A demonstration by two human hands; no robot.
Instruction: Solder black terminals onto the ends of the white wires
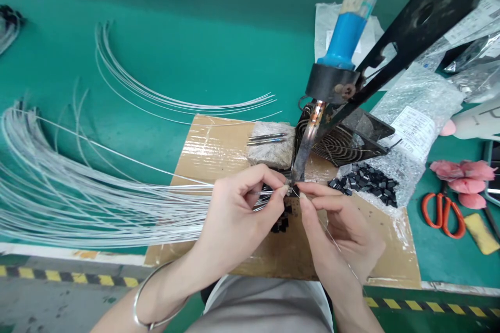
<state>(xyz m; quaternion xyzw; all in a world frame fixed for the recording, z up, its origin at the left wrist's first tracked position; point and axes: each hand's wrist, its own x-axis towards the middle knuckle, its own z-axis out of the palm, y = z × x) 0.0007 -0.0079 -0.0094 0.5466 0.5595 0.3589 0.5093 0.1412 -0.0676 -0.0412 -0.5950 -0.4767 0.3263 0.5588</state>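
A soldering iron (346, 36) with a blue handle is fixed in a black stand arm, its hot end pointing down between my hands. My left hand (242, 213) is closed in a pinch beside the iron's tip. A single white wire (128, 157) runs into this hand, and a tiny metallic end shows at the fingertips. From the right, my right hand (344, 223) pinches a thin strand of solder wire (339, 247), which trails back over the palm. Several black connectors (282, 222) lie below my left hand, partly hidden. The exact contact at the tip is too small to tell.
A thick bundle of white wires (97, 203) spreads left. Brown cardboard (219, 140) bears a grey block (269, 153) with metal tips. A black fan (344, 138), loose black parts (369, 183) on bubble wrap, orange scissors (443, 215) and a yellow sponge (482, 233) lie right.
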